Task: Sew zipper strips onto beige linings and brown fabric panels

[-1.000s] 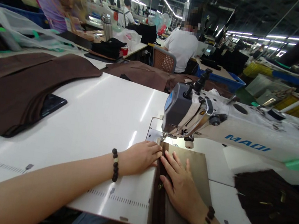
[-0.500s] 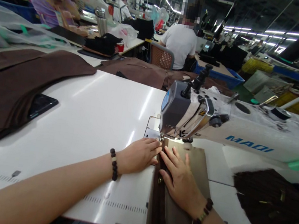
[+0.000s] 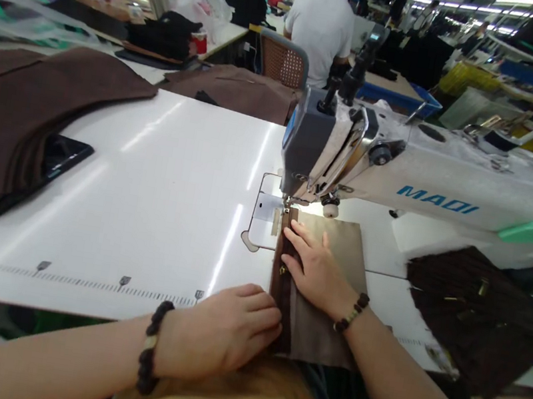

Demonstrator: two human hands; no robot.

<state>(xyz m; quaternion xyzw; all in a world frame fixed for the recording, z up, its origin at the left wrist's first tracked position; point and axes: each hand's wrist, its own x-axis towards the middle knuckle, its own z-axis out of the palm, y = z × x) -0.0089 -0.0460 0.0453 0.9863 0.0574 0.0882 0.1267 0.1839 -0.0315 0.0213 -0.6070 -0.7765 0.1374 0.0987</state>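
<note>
My right hand [image 3: 316,268] lies flat with its fingers spread on a folded fabric piece [image 3: 317,295], which has a taupe lining panel and a dark brown strip along its left edge. A small brass fitting [image 3: 282,270] shows on the strip. The top of the piece runs under the presser foot [image 3: 291,202] of a white MAQI sewing machine [image 3: 430,185]. My left hand [image 3: 220,330] rests on the table, its fingertips against the strip's edge near the lower end. The needle point is hidden by the machine head.
The white sewing table [image 3: 144,207] has a ruler scale along its front edge. A brown garment panel [image 3: 20,120] and a black phone [image 3: 63,157] lie at the left. A dark brown fabric pile [image 3: 476,313] sits at the right. A co-worker in a white shirt [image 3: 319,26] sits beyond.
My left hand has slid back toward me along the fabric's edge. The view has tilted downward, so the machine sits higher in the picture. My right hand stays flat on the fabric.
</note>
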